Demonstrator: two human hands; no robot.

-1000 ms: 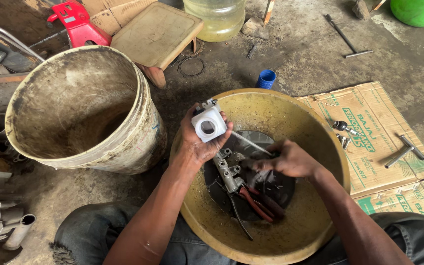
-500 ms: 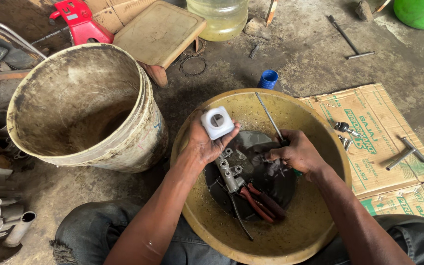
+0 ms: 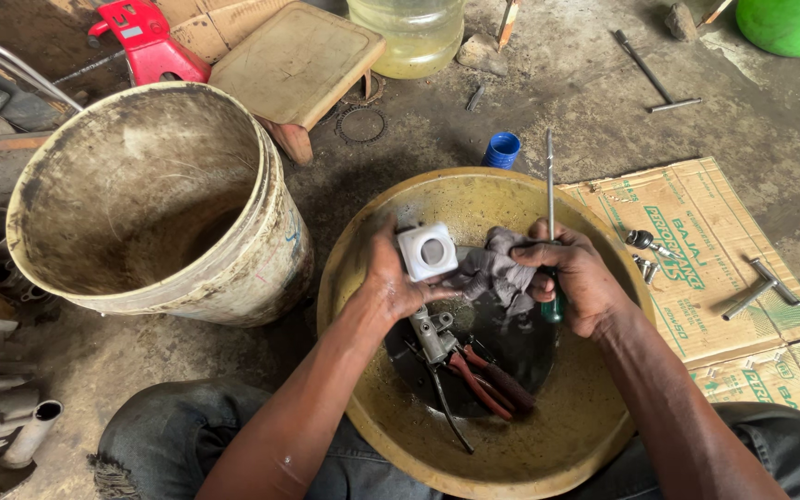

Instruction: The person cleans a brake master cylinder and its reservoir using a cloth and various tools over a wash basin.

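Note:
My left hand point(image 3: 389, 278) holds a small whitish square metal part with a round hole point(image 3: 428, 251) over a wide yellow basin point(image 3: 363, 398). My right hand point(image 3: 574, 276) grips a green-handled screwdriver point(image 3: 550, 194) with its shaft pointing up and away, together with a grey rag point(image 3: 493, 268) that hangs between the two hands. Red-handled pliers point(image 3: 488, 381) and a small metal fitting point(image 3: 432, 331) lie in dark liquid at the basin's bottom.
A big dirty bucket point(image 3: 155, 199) stands left of the basin. Flattened cardboard point(image 3: 696, 250) on the right carries bolts and a socket tool point(image 3: 759, 287). A blue cap point(image 3: 504, 148), a wooden stool point(image 3: 293, 69), a plastic jug point(image 3: 409, 32) and a T-wrench point(image 3: 650, 74) lie beyond.
My right hand has lifted from the basin's bottom, bringing the screwdriver upright with the rag. My left hand has kept the square part raised, shifting slightly.

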